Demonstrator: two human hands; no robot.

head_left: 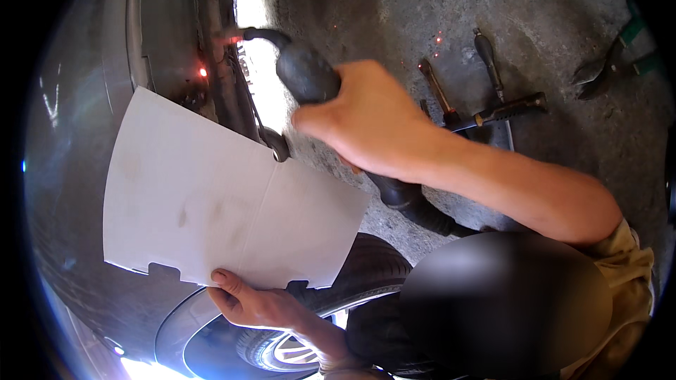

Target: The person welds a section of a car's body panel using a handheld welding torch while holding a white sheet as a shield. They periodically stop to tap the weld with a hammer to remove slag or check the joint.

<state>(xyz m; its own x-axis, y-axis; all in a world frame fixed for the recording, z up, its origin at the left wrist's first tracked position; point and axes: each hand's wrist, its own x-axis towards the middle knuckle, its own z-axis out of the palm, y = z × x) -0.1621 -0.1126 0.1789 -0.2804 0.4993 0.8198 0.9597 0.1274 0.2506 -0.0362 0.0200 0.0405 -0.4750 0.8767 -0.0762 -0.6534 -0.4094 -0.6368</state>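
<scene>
Concrete floor (pixel 380 7) bears tools (pixel 508 108); hands (pixel 377 123) hold black torch (pixel 306 72), white sheet (pixel 190 183).

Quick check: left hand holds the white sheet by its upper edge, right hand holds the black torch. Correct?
Wrong edge: the head view shows the left hand holding the white sheet by its lower edge; the right hand holds the black torch.

Rough, mottled grey concrete floor (pixel 422 0); bright white light (pixel 144 369) at lower left.
</scene>
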